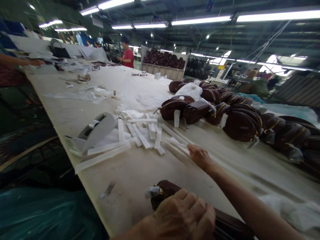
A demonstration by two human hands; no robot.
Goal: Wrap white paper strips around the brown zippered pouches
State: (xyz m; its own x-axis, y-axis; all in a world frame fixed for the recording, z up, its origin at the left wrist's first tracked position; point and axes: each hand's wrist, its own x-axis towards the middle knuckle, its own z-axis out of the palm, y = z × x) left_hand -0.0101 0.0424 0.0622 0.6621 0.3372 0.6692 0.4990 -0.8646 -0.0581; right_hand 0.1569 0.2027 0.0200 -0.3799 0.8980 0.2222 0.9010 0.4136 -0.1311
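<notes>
At the bottom of the head view, my left hand point(185, 213) is closed over a dark brown leather bag point(166, 188) with gold-coloured hardware. A small clear wrapping covers a fitting at the bag's end, and the hand hides much of the rest. Farther out on the table, my right hand point(199, 156) has its fingers pinched at the end of a white strip point(178, 144). Left of it lies a loose heap of similar white strips point(142, 135). Beside the heap stands a tape dispenser point(93, 128), partly behind a pale sheet.
A long row of brown bags point(242, 121) lines the table's right side, some with plastic on them. The pale table point(120, 193) ends in an edge at left. A person in red point(128, 58) stands far back, near a bin point(162, 69) heaped with brown items.
</notes>
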